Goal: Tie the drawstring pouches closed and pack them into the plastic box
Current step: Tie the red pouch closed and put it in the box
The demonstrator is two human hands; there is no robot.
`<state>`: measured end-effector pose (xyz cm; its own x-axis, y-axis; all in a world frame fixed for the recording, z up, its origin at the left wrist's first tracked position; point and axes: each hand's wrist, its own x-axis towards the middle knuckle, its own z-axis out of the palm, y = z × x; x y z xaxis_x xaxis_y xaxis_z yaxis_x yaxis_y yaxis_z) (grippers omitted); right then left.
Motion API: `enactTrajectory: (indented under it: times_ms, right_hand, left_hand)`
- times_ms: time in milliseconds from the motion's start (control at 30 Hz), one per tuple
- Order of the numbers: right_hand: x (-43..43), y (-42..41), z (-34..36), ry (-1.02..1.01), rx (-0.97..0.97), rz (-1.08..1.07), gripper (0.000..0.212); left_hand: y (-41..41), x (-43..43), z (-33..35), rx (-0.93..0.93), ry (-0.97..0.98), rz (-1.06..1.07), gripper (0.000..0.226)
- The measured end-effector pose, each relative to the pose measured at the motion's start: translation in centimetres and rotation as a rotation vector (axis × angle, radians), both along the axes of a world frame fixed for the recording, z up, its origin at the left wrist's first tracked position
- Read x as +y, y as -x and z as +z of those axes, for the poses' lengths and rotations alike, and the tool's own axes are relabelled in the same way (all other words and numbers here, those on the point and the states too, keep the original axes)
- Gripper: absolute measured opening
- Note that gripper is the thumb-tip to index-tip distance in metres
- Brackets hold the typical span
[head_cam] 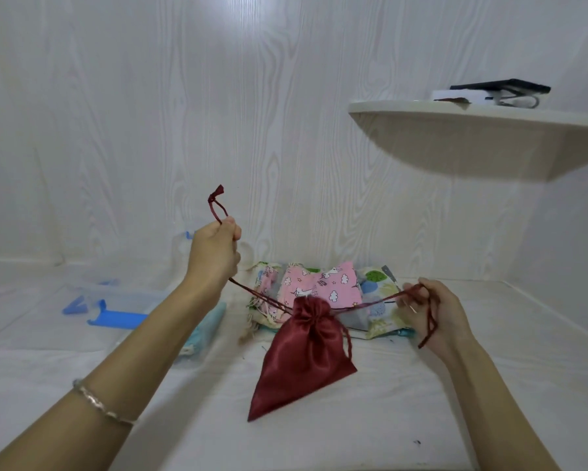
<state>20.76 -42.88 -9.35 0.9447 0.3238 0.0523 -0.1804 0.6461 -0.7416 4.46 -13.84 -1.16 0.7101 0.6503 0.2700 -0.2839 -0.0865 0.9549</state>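
A dark red satin pouch (302,358) hangs tilted at the centre, its mouth gathered shut, its lower corner touching the white surface. Its red drawstring (258,295) runs taut out to both sides. My left hand (214,253) is raised at the left, shut on one cord end, whose knotted loop (216,202) sticks up above the fist. My right hand (428,314) pinches the other cord end at the right, with the tail dangling below. Behind the pouch lies a pile of printed pouches (323,288), pink and green patterned. The clear plastic box (122,300) with blue clips sits at the left.
A light blue pouch (204,329) lies partly under my left forearm beside the box. A white corner shelf (489,130) juts from the right wall overhead, holding a dark flat object and a white box. White walls close in behind and to the right.
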Motion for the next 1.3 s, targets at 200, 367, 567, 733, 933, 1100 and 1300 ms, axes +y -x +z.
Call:
enactTrajectory:
  times_ms: [200, 367, 567, 733, 933, 1100, 1300]
  right_hand:
    - [3.5, 3.7, 4.4, -0.207, -0.006, 0.247, 0.027]
    - [6.7, 3.3, 4.1, -0.196, -0.007, 0.381, 0.031]
    - [10.4, 3.4, 2.1, 0.393, -0.060, 0.279, 0.015]
    - [9.7, 3.5, 2.4, 0.572, -0.238, 0.184, 0.022]
    - [10.0, 5.8, 3.9, 0.824, -0.474, 0.324, 0.023]
    - [10.4, 8.4, 4.3, 0.853, -0.730, 0.549, 0.030]
    - [10.3, 8.2, 3.7, 0.757, -0.608, 0.431, 0.032]
  left_hand:
    - [0.3, -0.9, 1.2, -0.041, 0.060, -0.174, 0.033]
    - [0.0, -2.1, 1.3, -0.011, 0.075, -0.260, 0.033]
    - [0.0, -3.6, 1.4, 0.047, 0.204, -0.552, 0.034]
    - [-0.1, -3.4, 1.9, 0.011, 0.204, -0.566, 0.033]
    - [-1.6, -4.5, 0.6, 0.057, 0.213, -0.606, 0.033]
    - [-2.8, -6.3, 0.3, 0.030, 0.215, -0.658, 0.032]
    - [-2.9, -6.0, -0.5, 0.282, -0.300, -0.660, 0.049]
